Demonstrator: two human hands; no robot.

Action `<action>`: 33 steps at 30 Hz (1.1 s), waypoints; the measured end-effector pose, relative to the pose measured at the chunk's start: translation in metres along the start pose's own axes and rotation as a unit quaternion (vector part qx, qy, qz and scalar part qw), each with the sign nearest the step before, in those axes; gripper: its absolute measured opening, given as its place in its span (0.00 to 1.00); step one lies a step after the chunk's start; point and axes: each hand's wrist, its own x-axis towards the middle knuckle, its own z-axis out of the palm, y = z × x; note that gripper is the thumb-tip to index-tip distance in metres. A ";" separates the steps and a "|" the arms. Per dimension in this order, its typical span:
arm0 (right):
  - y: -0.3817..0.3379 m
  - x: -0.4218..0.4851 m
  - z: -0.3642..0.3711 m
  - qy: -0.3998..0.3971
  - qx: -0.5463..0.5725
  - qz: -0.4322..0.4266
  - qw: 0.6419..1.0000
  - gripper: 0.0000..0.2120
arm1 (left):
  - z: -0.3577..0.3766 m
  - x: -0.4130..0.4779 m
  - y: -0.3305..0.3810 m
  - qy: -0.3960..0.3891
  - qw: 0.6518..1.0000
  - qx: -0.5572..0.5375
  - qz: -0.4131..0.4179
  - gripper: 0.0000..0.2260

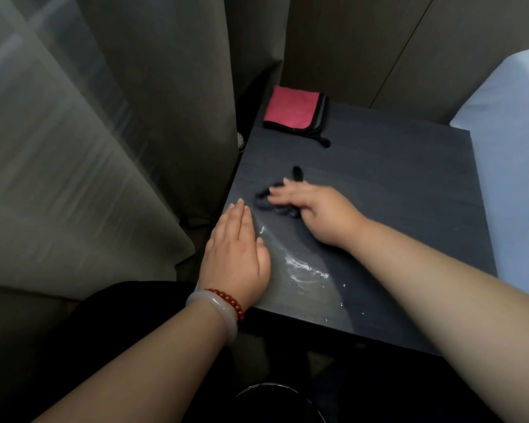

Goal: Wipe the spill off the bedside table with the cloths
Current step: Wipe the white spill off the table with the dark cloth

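A dark bedside table [394,184] carries a wet, shiny spill [300,270] along its near left part. My right hand [315,209] presses down on a crumpled dark cloth [275,204] in the middle left of the top, fingers spread over it. My left hand [235,254] lies flat, palm down, on the table's left edge beside the spill, holding nothing. A folded stack of cloths [297,109], red on top with dark ones under it, rests at the far left corner.
Grey curtains [165,102] hang close against the table's left side. A white bed edge [513,166] borders the right. A brown wall panel [379,41] stands behind. A round dark rim [272,389] shows below the table's front edge.
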 end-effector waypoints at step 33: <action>-0.017 -0.157 0.028 0.303 -0.046 0.355 0.883 0.29 | 0.003 0.000 0.001 -0.002 1.000 0.018 -0.003 0.25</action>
